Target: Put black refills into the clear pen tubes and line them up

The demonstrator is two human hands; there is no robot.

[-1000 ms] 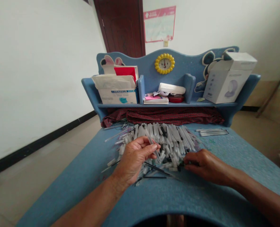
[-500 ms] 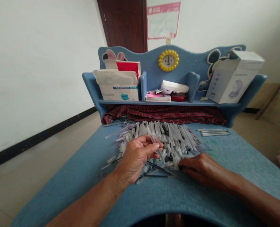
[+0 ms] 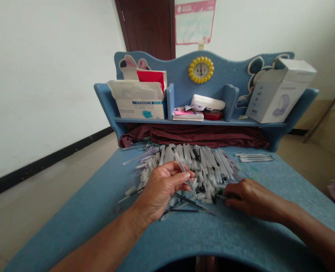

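Observation:
A clear plastic pen barrel (image 3: 179,159) with a dark tip stands slanted in my left hand (image 3: 167,181), pinched between thumb and fingers above the pile. Under and behind it spreads a heap of pen parts (image 3: 209,158), mostly clear and whitish barrels with some black pieces. Several thin dark refills (image 3: 188,200) lie loose at the heap's near side. At the heap's right front edge, my right hand (image 3: 249,198) rests low with its fingers curled in. Something dark shows at its fingertips, too small to make out. A small black piece (image 3: 214,199) lies just left of those fingertips.
Several assembled-looking pens (image 3: 255,158) lie side by side at the right rear of the blue table (image 3: 99,200). Behind the heap is a red checked cloth (image 3: 190,136) under a shelf holding a mask box (image 3: 139,107), papers and a white carton (image 3: 277,94).
My right hand has moved a little to the right, off the black piece at the heap's edge. My left hand keeps its hold on the pen barrel, nearly unmoved. The view has shifted slightly.

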